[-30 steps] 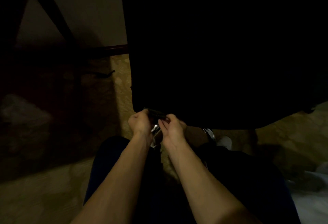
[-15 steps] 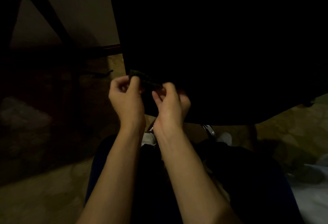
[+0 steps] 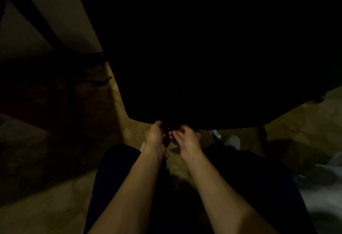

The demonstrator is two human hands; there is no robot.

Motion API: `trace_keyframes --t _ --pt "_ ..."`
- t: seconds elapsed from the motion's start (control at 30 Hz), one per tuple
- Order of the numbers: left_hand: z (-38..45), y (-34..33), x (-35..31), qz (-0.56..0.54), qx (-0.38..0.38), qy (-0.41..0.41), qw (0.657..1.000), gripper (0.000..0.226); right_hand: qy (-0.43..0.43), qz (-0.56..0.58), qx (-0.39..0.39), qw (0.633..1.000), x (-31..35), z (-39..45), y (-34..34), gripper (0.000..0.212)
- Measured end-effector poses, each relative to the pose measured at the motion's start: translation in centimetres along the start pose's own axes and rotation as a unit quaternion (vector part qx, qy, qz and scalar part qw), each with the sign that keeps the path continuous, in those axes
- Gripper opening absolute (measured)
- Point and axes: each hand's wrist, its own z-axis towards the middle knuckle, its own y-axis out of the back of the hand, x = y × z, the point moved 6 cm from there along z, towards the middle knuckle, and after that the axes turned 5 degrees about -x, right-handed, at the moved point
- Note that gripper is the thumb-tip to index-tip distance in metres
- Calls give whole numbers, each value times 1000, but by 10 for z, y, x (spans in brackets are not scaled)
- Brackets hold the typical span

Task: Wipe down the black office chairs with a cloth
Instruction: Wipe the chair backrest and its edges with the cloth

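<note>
- Filling the upper right of the frame, a black chair [image 3: 212,57] is faced; a dark cloth [image 3: 171,131] is barely discernible at its lower edge.
- Left hand [image 3: 155,137] and right hand [image 3: 187,139] are seen with fingers curled, apparently pinching it; regathering is judged, a wiping stroke next.
</note>
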Motion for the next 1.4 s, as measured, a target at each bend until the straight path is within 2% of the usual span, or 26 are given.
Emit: trace_keyframes --t 0.13,0.2,0.3,0.47,0.57,0.63,0.73,0.83,0.97,1.07,1.2,1.4 --pt "-10 -14 -2 -19 27 -27 999 16 45 17 17 999 26 -5 2 40" --pt "-22 -22 -6 -14 42 -61 997 12 82 29 28 996 42 -16 -1 41" --pt "-50 -34 -19 -62 59 -116 990 15 135 49 43 989 67 -44 -8 41" --pt "-102 -50 -57 -68 93 -230 966 8 222 48 104 968 112 -92 -23 17" --pt "-118 -55 -70 -47 98 -297 949 18 261 32 123 957 127 -104 -28 11" --pt "-118 -56 -69 -45 84 -309 946 25 264 34 118 956 126 -99 -26 16" --pt "-104 -54 -55 -28 59 -297 953 13 242 19 80 967 110 -78 -15 23" --pt "-74 -46 -26 2 35 -234 972 12 206 -2 27 978 89 -52 1 34" --pt "-38 -39 7 36 12 -181 983 12 172 -14 14 985 77 -17 20 18" --pt "-22 -38 22 44 -4 -157 987 13 168 -47 2 985 73 -2 31 18" --pt "-17 -47 38 53 14 -116 992 11 137 -67 -25 988 68 15 46 18" --pt "-36 -68 45 20 25 -89 995 27 135 -42 -56 988 93 17 62 22"
